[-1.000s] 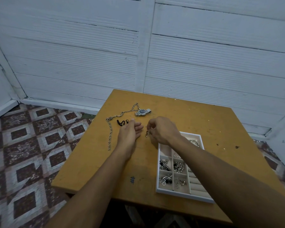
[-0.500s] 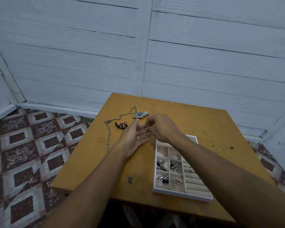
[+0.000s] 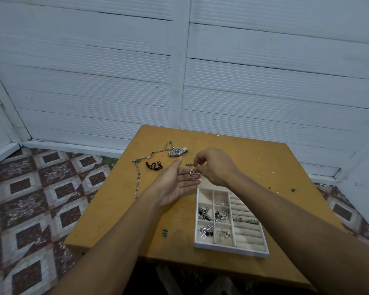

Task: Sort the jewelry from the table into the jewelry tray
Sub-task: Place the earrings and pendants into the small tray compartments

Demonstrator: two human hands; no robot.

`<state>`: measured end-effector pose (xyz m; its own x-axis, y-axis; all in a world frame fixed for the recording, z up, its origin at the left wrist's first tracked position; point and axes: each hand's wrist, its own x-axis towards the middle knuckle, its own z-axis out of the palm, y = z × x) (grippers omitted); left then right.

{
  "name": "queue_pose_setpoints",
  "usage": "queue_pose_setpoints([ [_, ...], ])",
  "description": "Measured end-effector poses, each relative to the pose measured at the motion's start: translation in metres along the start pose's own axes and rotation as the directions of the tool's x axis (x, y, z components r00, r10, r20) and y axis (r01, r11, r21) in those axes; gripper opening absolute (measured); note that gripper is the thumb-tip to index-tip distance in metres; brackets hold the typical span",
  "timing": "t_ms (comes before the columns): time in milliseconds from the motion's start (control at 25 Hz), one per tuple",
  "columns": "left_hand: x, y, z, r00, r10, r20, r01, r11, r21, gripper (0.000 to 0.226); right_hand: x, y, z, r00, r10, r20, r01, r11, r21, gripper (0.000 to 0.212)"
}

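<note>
Bench (image 3: 264, 167) carries the white jewelry tray (image 3: 230, 249) by its near edge, compartments partly filled. My left hand (image 3: 175, 184) is flat, palm up, just past the tray's far end. My right hand (image 3: 215, 167) pinches a small silver piece (image 3: 191, 174) resting on the left fingers. Long chain (image 3: 136, 179), watch (image 3: 178, 151) and black cord (image 3: 153, 166) sit toward the far-left corner.

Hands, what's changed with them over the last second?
The left hand uncurled and turned palm up. The small silver piece that the right hand was pinching beside it now lies on it, with the right hand still pinching its far end. The watch, chain and black cord stayed on the table, and the jewelry tray looks unchanged.
</note>
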<state>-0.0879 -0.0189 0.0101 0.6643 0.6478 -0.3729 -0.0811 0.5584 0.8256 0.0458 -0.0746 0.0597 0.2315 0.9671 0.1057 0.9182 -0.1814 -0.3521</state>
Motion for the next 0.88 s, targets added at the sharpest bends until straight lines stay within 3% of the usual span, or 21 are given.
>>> queue_pose_setpoints([
  [400, -0.017, -0.004, 0.024, 0.989, -0.053, 0.137, 0.033, 0.989, 0.144, 0.06, -0.04, 0.018, -0.023, 0.999, -0.03, -0.022, 0.031, 0.999, 0.02, 0.013],
  [880, -0.047, -0.03, 0.046, 0.969, -0.084, 0.233, 0.021, 0.965, 0.263, 0.028, -0.097, 0.036, -0.024, 1.0, -0.016, -0.021, 0.017, 0.997, 0.077, 0.006],
])
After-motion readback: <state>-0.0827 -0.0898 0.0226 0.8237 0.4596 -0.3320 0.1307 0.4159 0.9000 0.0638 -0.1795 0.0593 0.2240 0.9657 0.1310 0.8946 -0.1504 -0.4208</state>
